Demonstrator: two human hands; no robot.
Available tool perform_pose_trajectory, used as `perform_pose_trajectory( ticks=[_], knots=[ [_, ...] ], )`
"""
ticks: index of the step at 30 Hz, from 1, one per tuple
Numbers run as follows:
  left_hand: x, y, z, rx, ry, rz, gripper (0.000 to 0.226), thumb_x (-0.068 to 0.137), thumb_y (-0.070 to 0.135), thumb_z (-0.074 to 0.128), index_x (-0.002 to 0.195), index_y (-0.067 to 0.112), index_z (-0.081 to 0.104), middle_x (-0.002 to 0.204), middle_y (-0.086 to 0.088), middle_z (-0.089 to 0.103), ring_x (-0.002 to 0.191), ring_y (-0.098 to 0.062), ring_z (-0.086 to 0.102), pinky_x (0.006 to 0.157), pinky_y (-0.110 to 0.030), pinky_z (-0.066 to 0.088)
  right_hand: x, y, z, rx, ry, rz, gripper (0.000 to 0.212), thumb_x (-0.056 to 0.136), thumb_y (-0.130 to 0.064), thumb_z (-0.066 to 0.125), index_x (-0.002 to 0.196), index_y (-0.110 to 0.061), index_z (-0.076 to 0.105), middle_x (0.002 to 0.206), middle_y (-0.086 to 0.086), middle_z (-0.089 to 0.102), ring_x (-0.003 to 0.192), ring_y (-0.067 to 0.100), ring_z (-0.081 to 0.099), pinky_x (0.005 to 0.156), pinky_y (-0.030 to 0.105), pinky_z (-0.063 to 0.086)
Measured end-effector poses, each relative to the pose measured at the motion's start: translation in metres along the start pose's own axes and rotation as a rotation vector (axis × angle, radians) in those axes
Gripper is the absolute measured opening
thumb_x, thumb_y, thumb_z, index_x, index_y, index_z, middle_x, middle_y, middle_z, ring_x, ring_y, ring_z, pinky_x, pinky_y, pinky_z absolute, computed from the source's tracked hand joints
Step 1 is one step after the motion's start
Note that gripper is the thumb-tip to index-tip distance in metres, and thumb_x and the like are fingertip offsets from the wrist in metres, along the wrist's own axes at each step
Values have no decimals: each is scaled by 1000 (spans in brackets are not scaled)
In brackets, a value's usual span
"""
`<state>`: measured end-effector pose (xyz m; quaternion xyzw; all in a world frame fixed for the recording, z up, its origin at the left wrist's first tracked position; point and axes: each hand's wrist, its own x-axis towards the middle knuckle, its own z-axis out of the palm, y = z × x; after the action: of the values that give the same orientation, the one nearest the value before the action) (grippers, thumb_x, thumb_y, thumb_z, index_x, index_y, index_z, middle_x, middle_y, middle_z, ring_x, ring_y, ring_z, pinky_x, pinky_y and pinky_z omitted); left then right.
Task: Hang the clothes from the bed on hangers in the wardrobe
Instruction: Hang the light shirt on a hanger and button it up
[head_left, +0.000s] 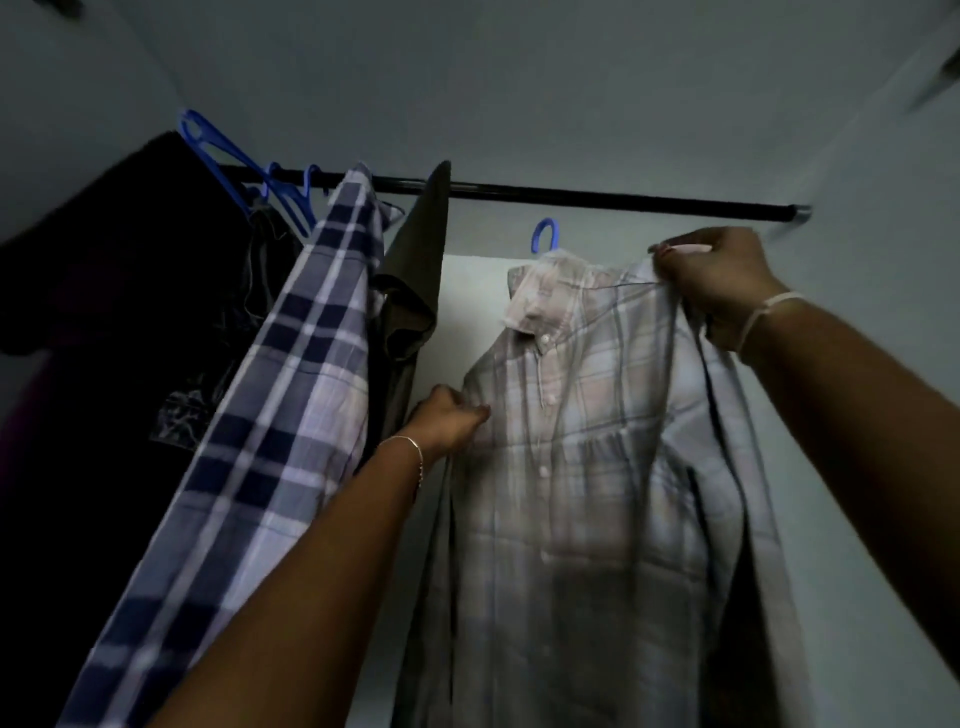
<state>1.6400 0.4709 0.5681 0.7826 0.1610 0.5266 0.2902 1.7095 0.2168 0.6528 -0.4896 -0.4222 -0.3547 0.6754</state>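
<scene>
A pale plaid button-up shirt (582, 467) is on a blue hanger (545, 234), whose hook shows just below the black wardrobe rail (597, 197) without touching it. My right hand (722, 286) grips the shirt's right shoulder at the top. My left hand (449, 418) pinches the shirt's left shoulder edge lower down. The shirt is buttoned and its collar faces me.
On the rail's left part hang a navy-and-white checked shirt (291, 374), an olive garment (415, 270) and dark clothes (119, 270), with empty blue hangers (244, 171) among them. The rail's right end (795, 212) meets the wall. A white panel (467, 322) is behind.
</scene>
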Motion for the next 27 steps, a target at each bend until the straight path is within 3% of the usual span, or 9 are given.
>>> perform_pose_trajectory(
  ticks=[3, 5, 9, 15, 18, 27],
  knots=[
    [4, 25, -6, -114, 47, 113, 46, 91, 45, 58, 117, 8, 51, 119, -17, 60, 111, -31, 57, 94, -36, 47, 14, -8, 28, 13, 81, -68, 30, 74, -33, 62, 92, -16, 76, 91, 4, 75, 79, 17, 68, 74, 30, 55],
    [9, 41, -12, -170, 64, 180, 52, 92, 49, 54, 121, 6, 52, 123, -22, 60, 113, -36, 57, 92, -39, 46, 19, -16, 47, -28, 138, -102, 26, 82, -31, 63, 99, -16, 75, 102, 4, 74, 101, 21, 67, 92, 31, 51],
    [17, 68, -25, -213, 83, 270, 47, 95, 48, 48, 120, 9, 55, 122, -13, 61, 114, -27, 56, 79, -28, 43, 27, -30, 82, -49, 179, -169, 21, 92, -24, 59, 105, -16, 73, 111, 6, 72, 110, 23, 63, 91, 24, 44],
    [38, 80, -42, -249, 87, 335, 48, 97, 38, 52, 124, -2, 54, 125, -16, 59, 119, -26, 54, 93, -25, 40, 41, -49, 128, -115, 178, -217, 24, 93, -17, 53, 108, -16, 72, 115, 10, 69, 113, 29, 60, 93, 28, 44],
    [49, 82, -45, -229, 125, 350, 46, 97, 32, 53, 127, -4, 52, 131, -17, 55, 122, -27, 51, 92, -22, 36, 48, -55, 147, -174, 174, -225, 26, 93, -15, 52, 111, -15, 70, 119, 13, 67, 114, 32, 59, 91, 29, 45],
    [75, 73, -52, 13, 80, 387, 46, 97, 41, 47, 131, 11, 51, 127, -12, 60, 117, -29, 56, 99, -34, 44, 67, -49, 184, -254, 153, -175, 24, 95, -16, 52, 111, -11, 69, 120, 15, 65, 114, 34, 58, 89, 31, 45]
  ],
)
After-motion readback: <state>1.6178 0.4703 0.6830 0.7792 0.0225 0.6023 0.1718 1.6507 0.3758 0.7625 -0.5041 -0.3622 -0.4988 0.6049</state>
